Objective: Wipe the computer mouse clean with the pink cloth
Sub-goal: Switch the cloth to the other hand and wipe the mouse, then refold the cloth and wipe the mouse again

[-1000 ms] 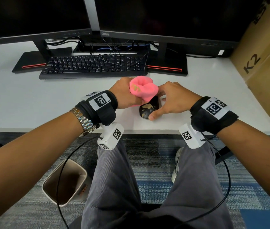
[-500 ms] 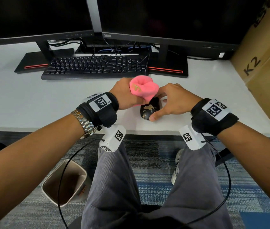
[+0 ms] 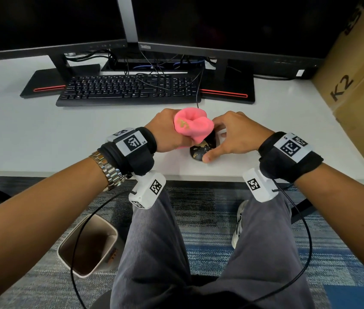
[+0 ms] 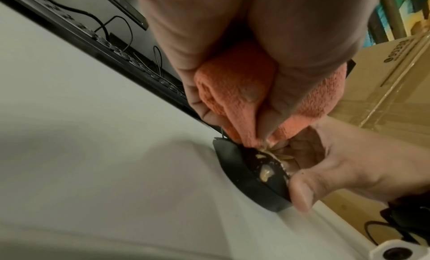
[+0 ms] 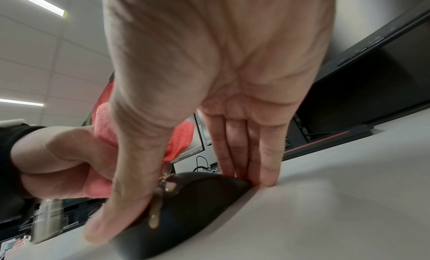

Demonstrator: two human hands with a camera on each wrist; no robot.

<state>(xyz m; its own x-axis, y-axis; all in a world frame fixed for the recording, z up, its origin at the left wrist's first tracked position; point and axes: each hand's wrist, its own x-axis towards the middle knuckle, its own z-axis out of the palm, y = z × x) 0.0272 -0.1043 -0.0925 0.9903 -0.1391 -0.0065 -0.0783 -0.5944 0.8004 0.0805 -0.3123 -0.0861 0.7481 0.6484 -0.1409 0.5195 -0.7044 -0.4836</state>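
Observation:
A black computer mouse [image 3: 200, 151] lies on the white desk [image 3: 42, 134] near its front edge, smeared with beige grime [image 4: 266, 172]. My left hand [image 3: 167, 132] grips a bunched pink cloth [image 3: 193, 127] and presses its lower tip onto the mouse's top [image 4: 246, 135]. My right hand [image 3: 227, 137] holds the mouse [image 5: 186, 205] from the right side, thumb [image 5: 125, 205] at its near end and fingers [image 5: 242, 157] on its far side. The cloth [image 5: 107, 124] shows a beige stain on its upper fold.
A black keyboard [image 3: 127, 90] and two monitor stands [image 3: 227, 85] sit at the back of the desk. A cardboard box [image 3: 359, 90] stands at the right. Under the desk are a waste bin [image 3: 87, 244], my legs and trailing cables.
Hardly anything has shifted: both hands stay on the mouse, with the cloth tip working slightly on its top.

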